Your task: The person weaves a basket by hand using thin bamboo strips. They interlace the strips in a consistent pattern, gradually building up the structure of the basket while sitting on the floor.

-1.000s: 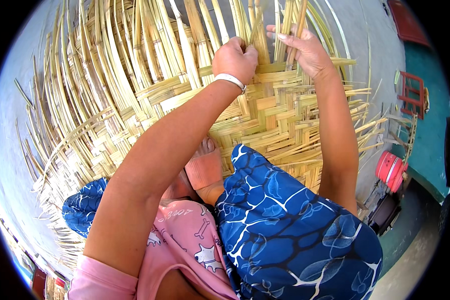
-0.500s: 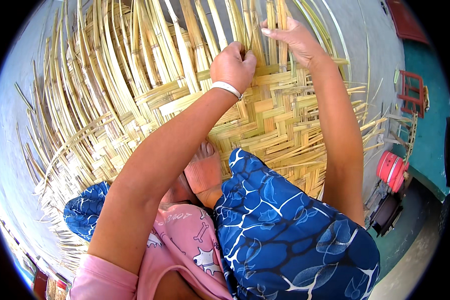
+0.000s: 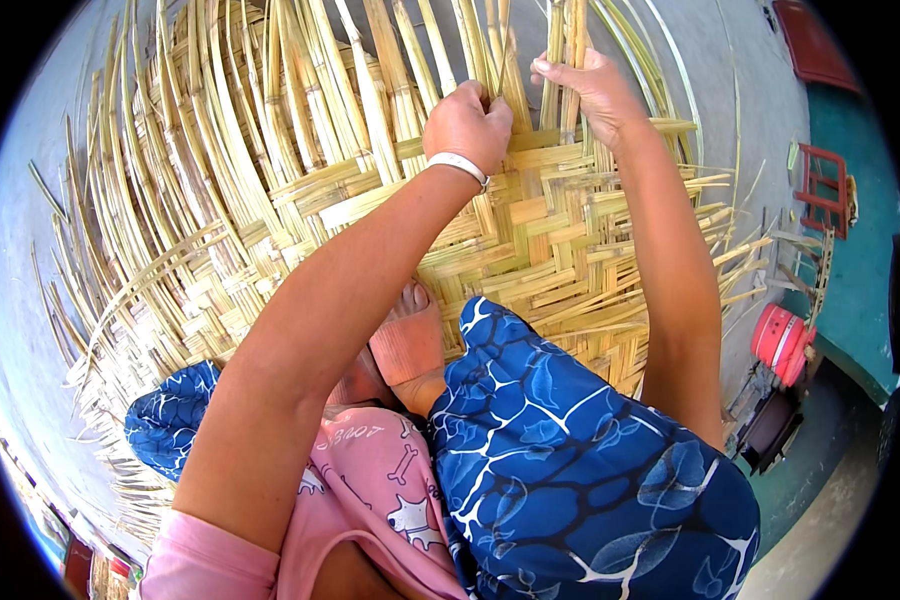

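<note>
A mat [image 3: 530, 215] of flat, pale yellow-green split cane lies before me, its near part woven in a tight zigzag. Beyond the weave, loose upright strips [image 3: 270, 90] fan out toward the far edge. My left hand [image 3: 467, 125], with a white bangle on the wrist, is closed around strips near the edge of the weave; its fingertips are partly hidden. To its right, my right hand [image 3: 602, 92] grips a couple of upright cane strips [image 3: 571, 105] between thumb and fingers. One long crosswise strip [image 3: 630, 133] runs beneath both hands.
My sandalled foot [image 3: 410, 345] rests on the mat, below the left forearm. Grey floor [image 3: 30, 220] surrounds it. At the right are a red wooden frame [image 3: 821, 190], a pink-red round container [image 3: 782, 335] and a dark object [image 3: 770, 430]. Loose strip ends [image 3: 740, 270] stick out on the mat's right.
My right hand has shifted slightly right and down, carrying the tops of its strips rightward. The left hand keeps its grip, almost in the same place.
</note>
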`<state>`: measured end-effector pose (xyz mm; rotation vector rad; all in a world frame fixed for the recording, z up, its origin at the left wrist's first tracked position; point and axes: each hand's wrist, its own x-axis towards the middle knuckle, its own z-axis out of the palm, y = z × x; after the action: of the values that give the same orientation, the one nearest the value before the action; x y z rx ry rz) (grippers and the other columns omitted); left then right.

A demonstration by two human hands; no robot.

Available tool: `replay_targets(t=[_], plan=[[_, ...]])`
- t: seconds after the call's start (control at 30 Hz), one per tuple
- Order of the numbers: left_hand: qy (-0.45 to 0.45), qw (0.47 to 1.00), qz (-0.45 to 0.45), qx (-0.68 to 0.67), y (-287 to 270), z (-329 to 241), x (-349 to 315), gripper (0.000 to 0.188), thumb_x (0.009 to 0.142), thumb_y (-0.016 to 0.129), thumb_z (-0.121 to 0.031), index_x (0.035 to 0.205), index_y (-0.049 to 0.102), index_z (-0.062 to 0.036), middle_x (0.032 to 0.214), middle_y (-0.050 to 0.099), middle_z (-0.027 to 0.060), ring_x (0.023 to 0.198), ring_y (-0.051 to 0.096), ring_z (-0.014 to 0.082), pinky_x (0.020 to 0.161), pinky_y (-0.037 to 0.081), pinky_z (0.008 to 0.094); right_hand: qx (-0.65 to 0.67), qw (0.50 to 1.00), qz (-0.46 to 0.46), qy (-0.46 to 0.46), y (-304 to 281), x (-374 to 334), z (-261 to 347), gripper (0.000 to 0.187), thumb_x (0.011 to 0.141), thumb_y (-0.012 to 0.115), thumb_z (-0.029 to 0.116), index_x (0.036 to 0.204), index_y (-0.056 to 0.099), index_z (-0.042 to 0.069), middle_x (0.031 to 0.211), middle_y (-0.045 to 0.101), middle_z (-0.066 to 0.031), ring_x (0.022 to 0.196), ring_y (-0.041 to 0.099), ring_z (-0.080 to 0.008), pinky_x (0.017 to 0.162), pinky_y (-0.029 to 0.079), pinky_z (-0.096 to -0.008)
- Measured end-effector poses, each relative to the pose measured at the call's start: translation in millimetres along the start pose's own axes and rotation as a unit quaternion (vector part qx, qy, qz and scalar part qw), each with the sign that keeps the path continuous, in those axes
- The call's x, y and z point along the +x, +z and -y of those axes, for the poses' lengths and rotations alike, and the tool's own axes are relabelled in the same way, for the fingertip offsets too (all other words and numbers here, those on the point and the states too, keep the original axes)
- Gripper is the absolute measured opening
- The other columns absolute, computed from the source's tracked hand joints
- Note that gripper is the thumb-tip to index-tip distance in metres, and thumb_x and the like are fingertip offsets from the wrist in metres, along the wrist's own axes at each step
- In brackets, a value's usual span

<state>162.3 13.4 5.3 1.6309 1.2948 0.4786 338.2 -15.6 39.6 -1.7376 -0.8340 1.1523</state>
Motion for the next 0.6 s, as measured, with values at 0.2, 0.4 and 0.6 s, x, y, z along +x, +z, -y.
replay_targets(t=[0.2,0.4,0.6], plan=[[0.189,0.970,0.088,0.125,-7,1,4,0.019,0.085,0.056,-0.026,0.092,0.065,-0.0104,0.084,0.067,0.0110,0.076,0.064,0.0299,0.070,0.050,0.0396,0.139,0.988,0.048,-0.054,-12,-5,-1,0.037,0.087,0.063,0.017,0.118,0.054,0.000,0.114,0.060,-0.0103,0.108,0.054,-0.0179,0.093,0.041,-0.0324],[0.233,0.944,0.166,0.162,-14,0,19,0.022,0.087,0.055,-0.026,0.096,0.065,-0.0101,0.086,0.067,0.0114,0.077,0.064,0.0293,0.071,0.051,0.0393,0.249,0.960,0.028,-0.129,-21,-9,27,0.044,0.093,0.053,0.024,0.129,0.041,0.001,0.098,0.063,-0.0093,0.090,0.061,-0.0220,0.081,0.049,-0.0328],[0.217,0.910,0.267,0.231,-5,-7,41,0.027,0.086,0.055,-0.023,0.105,0.065,-0.0061,0.094,0.068,0.0133,0.086,0.064,0.0293,0.079,0.050,0.0383,0.132,0.982,-0.130,-0.045,-52,-14,-11,0.025,0.086,0.061,0.008,0.110,0.059,0.000,0.102,0.062,-0.0076,0.090,0.060,-0.0165,0.078,0.049,-0.0297]])
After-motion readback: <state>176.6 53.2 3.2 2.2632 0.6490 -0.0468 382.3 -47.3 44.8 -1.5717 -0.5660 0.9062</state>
